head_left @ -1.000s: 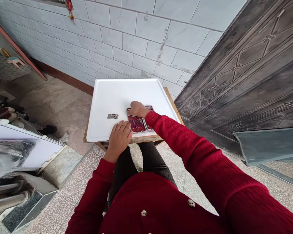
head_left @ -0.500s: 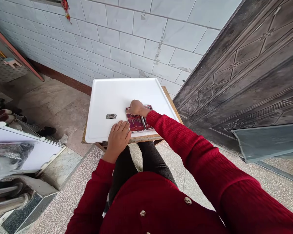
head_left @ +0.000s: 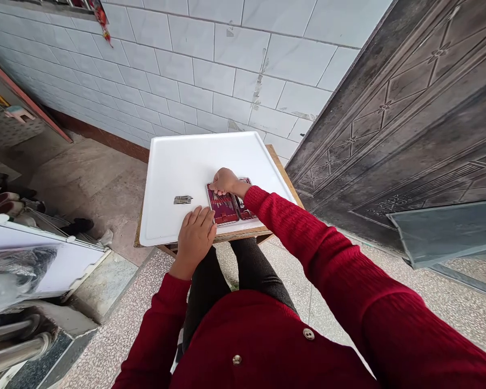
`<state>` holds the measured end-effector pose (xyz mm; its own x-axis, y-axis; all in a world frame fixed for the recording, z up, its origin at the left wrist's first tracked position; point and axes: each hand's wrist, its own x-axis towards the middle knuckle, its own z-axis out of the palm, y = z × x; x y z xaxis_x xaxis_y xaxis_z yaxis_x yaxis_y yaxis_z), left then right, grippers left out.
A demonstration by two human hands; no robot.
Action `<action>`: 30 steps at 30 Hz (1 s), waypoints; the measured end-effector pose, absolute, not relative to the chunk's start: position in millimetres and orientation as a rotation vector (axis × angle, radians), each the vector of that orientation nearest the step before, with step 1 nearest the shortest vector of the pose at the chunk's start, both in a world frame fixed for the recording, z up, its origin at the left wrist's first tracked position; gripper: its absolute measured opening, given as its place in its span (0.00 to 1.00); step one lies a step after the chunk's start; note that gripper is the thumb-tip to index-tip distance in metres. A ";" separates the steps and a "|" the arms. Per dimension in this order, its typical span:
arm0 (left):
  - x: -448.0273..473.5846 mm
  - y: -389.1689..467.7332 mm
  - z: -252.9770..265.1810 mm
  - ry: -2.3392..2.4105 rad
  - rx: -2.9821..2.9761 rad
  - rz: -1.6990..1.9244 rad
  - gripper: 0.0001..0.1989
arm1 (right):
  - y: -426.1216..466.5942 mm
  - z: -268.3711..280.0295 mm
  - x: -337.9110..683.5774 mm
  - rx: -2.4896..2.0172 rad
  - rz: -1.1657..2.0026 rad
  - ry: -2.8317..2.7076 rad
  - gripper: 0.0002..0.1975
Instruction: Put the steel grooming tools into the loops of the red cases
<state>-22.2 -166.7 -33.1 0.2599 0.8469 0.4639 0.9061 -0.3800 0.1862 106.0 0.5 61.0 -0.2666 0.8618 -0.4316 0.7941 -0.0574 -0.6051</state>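
An open manicure case (head_left: 224,213) with a dark red lining and slim metal tools lies on the white tabletop (head_left: 186,162) near its front edge. Over the upper part of the case's left half, my right hand (head_left: 224,181) is closed in a pinch. Whatever its fingertips grip is too small to make out. My left hand (head_left: 196,235) rests at the case's lower left corner, fingers stretched out and flat. To the left of the case lie metal nail clippers (head_left: 183,200), apart from both hands. My right wrist and sleeve cover part of the case's right half.
A white tiled wall (head_left: 194,70) stands behind the table. On the right is a dark patterned metal door (head_left: 380,124). Shoes (head_left: 8,201) and a white rack (head_left: 44,237) stand at the left. The table's wooden edge (head_left: 285,173) shows beyond the white top.
The view has shifted slightly, so the table sits a little lower in it. Both hands keep nearly the same places at the case, and the nail clippers have not moved on the tabletop.
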 end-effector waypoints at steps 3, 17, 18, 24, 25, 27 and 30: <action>-22.1 -167.2 -31.9 -1.670 -2.394 -0.760 0.20 | 2.5 61.9 107.7 -1.808 1.206 -2.043 0.09; -22.1 -169.9 -30.8 -1.678 -2.373 -0.709 0.21 | 43.9 63.6 52.1 -1.607 1.165 -2.225 0.07; -22.2 -170.0 -30.9 -1.677 -2.369 -0.705 0.21 | 44.8 61.8 46.1 -1.606 1.143 -2.286 0.07; -22.9 -169.8 -30.9 -1.671 -2.364 -0.686 0.20 | 38.1 58.0 19.7 -1.465 0.921 -2.662 0.09; -22.9 -169.8 -30.7 -1.669 -2.368 -0.687 0.20 | 35.4 58.7 16.6 -1.423 0.875 -2.716 0.07; -22.7 -170.0 -30.5 -1.668 -2.372 -0.700 0.20 | 29.9 60.7 12.7 -1.353 0.761 -2.816 0.03; -22.4 -170.1 -30.6 -1.670 -2.370 -0.718 0.21 | 23.5 64.7 17.3 -1.323 0.643 -2.853 0.04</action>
